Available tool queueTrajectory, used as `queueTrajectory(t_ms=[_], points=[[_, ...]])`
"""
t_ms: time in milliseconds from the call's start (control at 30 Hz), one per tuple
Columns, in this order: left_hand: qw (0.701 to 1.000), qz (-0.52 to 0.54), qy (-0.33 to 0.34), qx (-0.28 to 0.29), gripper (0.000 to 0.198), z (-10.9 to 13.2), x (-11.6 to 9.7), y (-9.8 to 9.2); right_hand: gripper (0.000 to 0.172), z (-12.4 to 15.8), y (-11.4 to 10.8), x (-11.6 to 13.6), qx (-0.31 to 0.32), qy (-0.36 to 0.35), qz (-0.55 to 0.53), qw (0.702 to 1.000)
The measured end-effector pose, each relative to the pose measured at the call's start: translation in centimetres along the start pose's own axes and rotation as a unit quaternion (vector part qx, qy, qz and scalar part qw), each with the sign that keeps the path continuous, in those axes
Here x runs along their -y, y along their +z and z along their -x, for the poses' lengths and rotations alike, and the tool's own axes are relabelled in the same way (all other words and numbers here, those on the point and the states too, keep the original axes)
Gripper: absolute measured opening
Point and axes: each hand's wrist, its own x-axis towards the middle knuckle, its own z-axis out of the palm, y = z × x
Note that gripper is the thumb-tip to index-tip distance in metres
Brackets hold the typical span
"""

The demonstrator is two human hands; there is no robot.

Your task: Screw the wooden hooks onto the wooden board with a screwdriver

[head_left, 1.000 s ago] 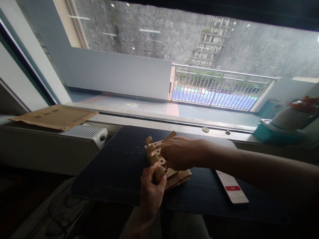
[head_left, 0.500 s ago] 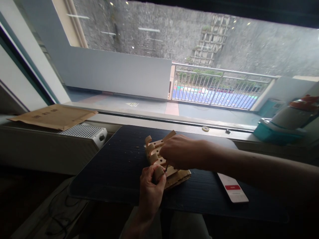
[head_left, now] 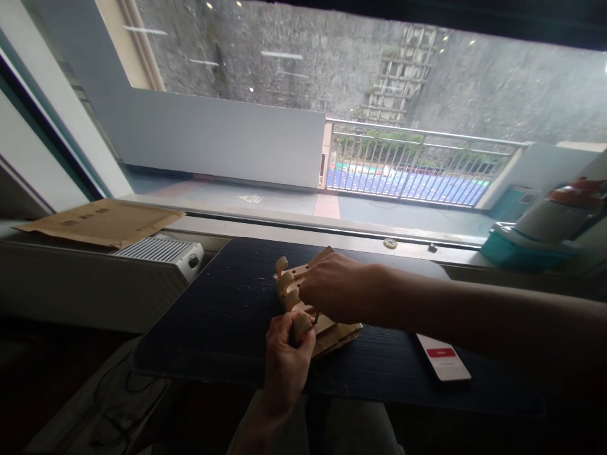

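On the dark table lies a light wooden slatted piece [head_left: 327,340], with curved wooden hooks [head_left: 290,284] along its left side and dark holes in its slats. My left hand [head_left: 287,357] is closed round the nearest curved wooden hook [head_left: 301,327], thumb and fingers on either side. My right hand [head_left: 332,287] is a fist over the slats, just above and right of my left hand. A thin tool shaft [head_left: 317,317] points down from this fist toward the base of the nearest hook. The rest of the tool is hidden in the fist.
A phone [head_left: 444,357] lies under my right forearm. A roll of tape [head_left: 390,243] and a small dark object [head_left: 432,248] sit on the sill. At left, a brown envelope [head_left: 102,221] rests by a radiator [head_left: 164,249]; at right stands a teal container [head_left: 526,249].
My right fist has shifted slightly left and turned a little over the slats. My left hand keeps its grip on the hook. The whole view has tilted slightly.
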Motion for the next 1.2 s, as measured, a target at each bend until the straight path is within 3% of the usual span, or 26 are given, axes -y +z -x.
queueTrajectory(t_ms=[100, 267, 400, 467, 667, 733, 867, 1000, 1200], points=[[1.000, 0.002, 0.009, 0.001, 0.012, 0.1, 0.2, 0.1, 0.006, -0.3, 0.9, -0.4, -0.009, 0.035, -0.047, 0.998], [1.000, 0.008, 0.013, -0.003, 0.012, -0.1, 0.1, 0.1, 0.017, -0.2, 1.3, -0.3, -0.004, 0.116, -0.060, 0.991], [1.000, -0.005, 0.013, 0.000, 0.011, -0.3, -0.1, -0.1, 0.006, 0.0, 0.5, 0.2, -0.012, 0.041, -0.005, 0.999], [1.000, -0.008, 0.008, 0.004, 0.009, -0.4, -0.2, -0.1, 0.012, -0.1, 0.1, 0.4, -0.022, 0.003, 0.003, 1.000], [1.000, -0.008, 0.010, 0.008, 0.010, -0.3, -0.4, -0.1, 0.009, -0.7, 0.6, -0.1, -0.011, -0.019, -0.023, 0.999], [1.000, -0.007, 0.018, 0.004, 0.012, -0.2, -0.2, -0.1, 0.005, -0.8, 1.0, -0.4, -0.012, 0.015, -0.054, 0.998], [1.000, 0.003, 0.024, 0.005, 0.013, -0.1, 0.2, 0.0, 0.016, -0.4, 1.0, -0.5, 0.012, 0.117, -0.083, 0.990], [1.000, 0.003, 0.015, 0.004, 0.012, -0.2, 0.2, 0.0, 0.008, 0.5, -0.3, 0.1, 0.009, 0.061, -0.022, 0.998], [1.000, -0.005, 0.012, 0.009, 0.011, -0.4, -0.2, -0.1, 0.018, 0.4, -0.4, 0.1, 0.014, -0.002, 0.004, 1.000]])
